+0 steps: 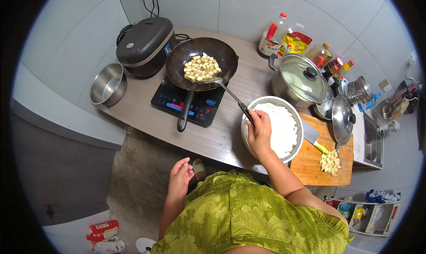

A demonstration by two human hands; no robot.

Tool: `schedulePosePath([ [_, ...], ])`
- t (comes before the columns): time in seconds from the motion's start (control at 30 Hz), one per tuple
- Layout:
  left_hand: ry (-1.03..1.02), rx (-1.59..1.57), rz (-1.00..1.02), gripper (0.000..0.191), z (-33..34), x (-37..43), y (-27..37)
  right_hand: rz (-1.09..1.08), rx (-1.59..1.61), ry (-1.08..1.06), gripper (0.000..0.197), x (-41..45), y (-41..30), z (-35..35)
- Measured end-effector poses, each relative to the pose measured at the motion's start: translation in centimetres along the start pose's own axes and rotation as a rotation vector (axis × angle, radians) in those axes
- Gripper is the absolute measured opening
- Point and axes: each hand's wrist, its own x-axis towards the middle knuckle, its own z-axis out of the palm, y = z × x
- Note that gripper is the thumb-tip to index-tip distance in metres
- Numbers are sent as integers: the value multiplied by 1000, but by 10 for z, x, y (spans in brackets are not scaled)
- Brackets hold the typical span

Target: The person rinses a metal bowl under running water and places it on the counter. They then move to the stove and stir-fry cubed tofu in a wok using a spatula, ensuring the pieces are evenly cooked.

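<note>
My right hand [260, 132] is closed around the black handle of a metal spatula [229, 91]. The spatula's blade rests in a dark wok [177, 62], against browned, diced pieces that look like tofu [201, 66]. Under the wok is a black induction cooker [208, 112] with lit red indicators; the wok's handle [186, 111] points toward me. Beneath my right hand stands a large bowl [245, 134] full of white cut strips [283, 129]. My left hand [180, 175] hangs before the counter's front edge, fingers loosely curled and holding nothing.
A rice cooker [143, 51] and a steel pot [109, 84] stand left. Right are a lidded pot [301, 77], bottles [273, 34], and a cutting board [308, 174] bearing a cleaver [310, 132] and pale cut strips [330, 163]. A sink [372, 142] lies beyond.
</note>
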Motion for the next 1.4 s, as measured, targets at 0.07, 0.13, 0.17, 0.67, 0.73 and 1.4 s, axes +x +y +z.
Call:
schedulePosePath([
  [0.07,13,-21,5,23,2,-5,-8,-22,19,15,39,2,3,-1],
  [0.13,29,-40,14,23,5,-9,-13,-54,-5,-20,39,4,3,-5],
  [0.17,34,-49,18,22,7,-12,-16,-71,-17,-38,39,4,4,-7],
  [0.67,82,-1,45,24,-6,-10,4,51,-30,-108,36,-15,-3,-2],
  [0.73,66,58,29,26,-7,1,18,108,-31,-144,34,-16,-8,3],
  [1.4,-43,127,126,60,-99,77,95,464,-156,-163,28,-8,-71,48],
])
